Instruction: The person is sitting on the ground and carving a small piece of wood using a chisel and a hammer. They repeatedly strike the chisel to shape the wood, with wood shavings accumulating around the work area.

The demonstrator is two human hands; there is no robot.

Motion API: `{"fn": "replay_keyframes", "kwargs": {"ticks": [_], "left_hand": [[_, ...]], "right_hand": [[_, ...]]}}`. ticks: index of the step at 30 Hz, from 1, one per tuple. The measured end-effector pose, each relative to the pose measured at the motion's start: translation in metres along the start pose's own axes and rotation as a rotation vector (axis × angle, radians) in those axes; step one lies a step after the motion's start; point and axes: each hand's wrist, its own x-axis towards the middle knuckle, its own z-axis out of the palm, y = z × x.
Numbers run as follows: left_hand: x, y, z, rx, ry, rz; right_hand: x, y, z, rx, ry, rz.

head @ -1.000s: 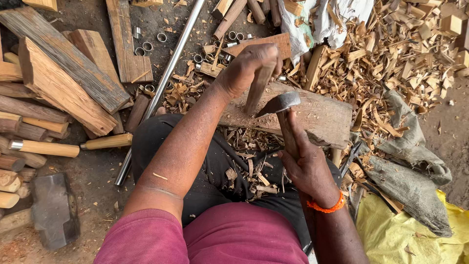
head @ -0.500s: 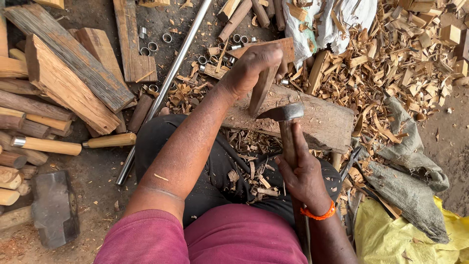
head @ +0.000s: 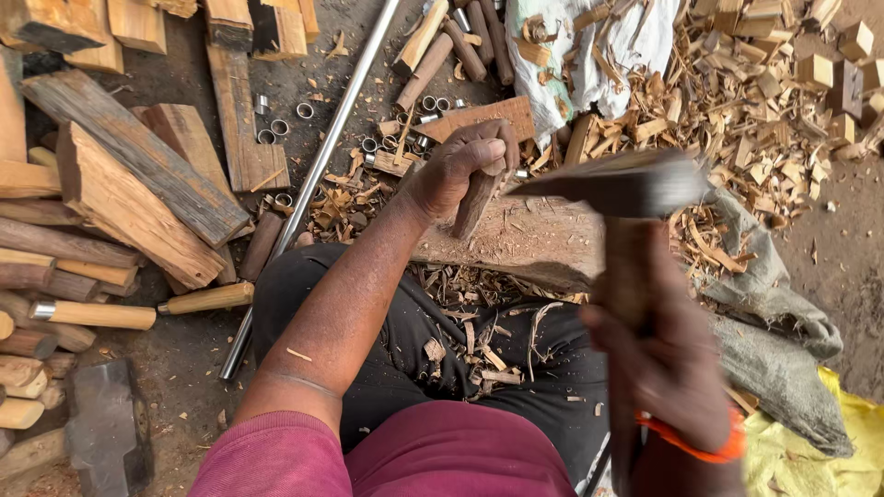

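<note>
My left hand (head: 465, 164) grips a short round wooden stick (head: 476, 202) and holds it upright, slightly tilted, on a flat wooden chopping block (head: 543, 244) that lies across my legs. My right hand (head: 665, 354), with an orange band at the wrist, is closed on the wooden handle of an adze-like hatchet (head: 619, 184). The hatchet is raised close to the camera and blurred, its metal blade pointing left toward the stick. Wood shavings lie on my dark trousers (head: 479, 345).
Split wood billets (head: 138, 198) are stacked at the left, with finished light handles (head: 97, 315) below them. A long metal rod (head: 318, 170) runs diagonally. Small metal rings (head: 276, 124) are scattered. Chips and blocks (head: 773, 101) pile at the right beside grey sacks (head: 773, 304). A hammer head (head: 106, 428) lies at lower left.
My right hand has lifted the hatchet from down by the block up toward the camera. The left hand still holds the stick on the block.
</note>
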Motion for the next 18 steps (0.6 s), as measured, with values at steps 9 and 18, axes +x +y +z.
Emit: {"fn": "replay_keyframes", "kwargs": {"ticks": [9,18], "left_hand": [[0.003,-0.006,-0.002,0.004,0.008,0.157],[0.005,-0.022,-0.006,0.014,0.034,0.110]], "right_hand": [[0.027,0.013,0.030,-0.236,-0.115,0.006],[0.000,-0.013,0.004,0.138,0.110,-0.108]]}}
